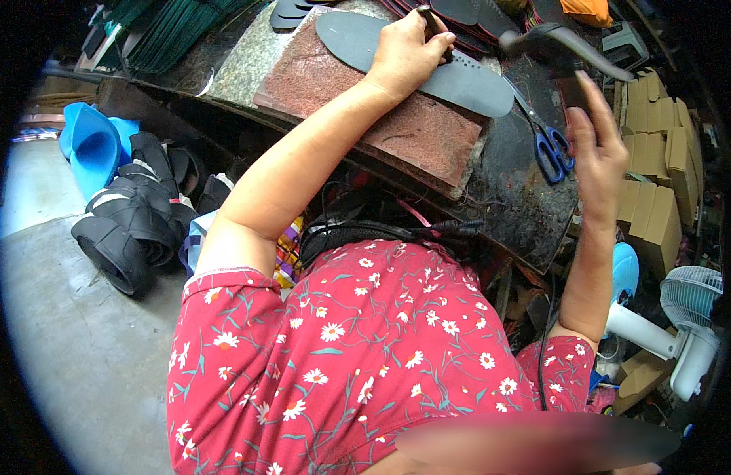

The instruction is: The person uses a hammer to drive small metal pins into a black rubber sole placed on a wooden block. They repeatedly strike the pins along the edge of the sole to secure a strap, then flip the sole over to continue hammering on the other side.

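My left hand [405,57] is closed around a dark hand punch [425,14], its lower end down at a grey shoe sole [478,89]. A group of small holes shows in the sole just right of my fingers. The sole lies flat on a reddish stone slab [421,141]. My right hand [601,154] is raised at the right, wrapped round the dark handle of a hammer [567,43]. The hammer's head is smeared by motion, above and right of the sole. Blue-handled scissors [552,150] lie on the dark bench between the slab and my right hand.
More dark soles [290,14] are stacked at the bench's back left, others behind my left hand. Cardboard boxes [650,158] and a white fan [690,317] stand at the right. Black rolled pieces [128,222] and a blue piece [92,146] lie at the left.
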### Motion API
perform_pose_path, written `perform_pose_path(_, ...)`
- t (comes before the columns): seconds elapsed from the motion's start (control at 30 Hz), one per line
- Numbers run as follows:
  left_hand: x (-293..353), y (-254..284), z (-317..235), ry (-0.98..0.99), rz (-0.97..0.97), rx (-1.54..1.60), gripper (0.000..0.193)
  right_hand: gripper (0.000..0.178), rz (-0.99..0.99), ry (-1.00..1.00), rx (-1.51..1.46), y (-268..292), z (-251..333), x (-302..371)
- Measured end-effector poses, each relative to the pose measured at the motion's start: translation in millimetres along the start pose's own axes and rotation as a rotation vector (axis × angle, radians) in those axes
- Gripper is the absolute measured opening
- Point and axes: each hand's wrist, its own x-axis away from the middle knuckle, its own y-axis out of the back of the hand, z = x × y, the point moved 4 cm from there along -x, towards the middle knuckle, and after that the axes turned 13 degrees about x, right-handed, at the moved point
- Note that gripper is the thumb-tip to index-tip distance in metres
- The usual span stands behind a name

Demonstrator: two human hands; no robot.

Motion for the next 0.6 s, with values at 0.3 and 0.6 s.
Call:
perform_pose_path(0.3,-1.8,-4.9,-6.0,-0.039,0.028,-0.08,0.015,0.04,0.11,0.006,0.365,-32.1,-45.0,17.7)
perform_pose_path(0.6,7.3,-18.0,-27.7,-0.379,0.118,-0.441,0.025,0.04,-0.365,0.262,-0.185,36.7,44.9,-3.6)
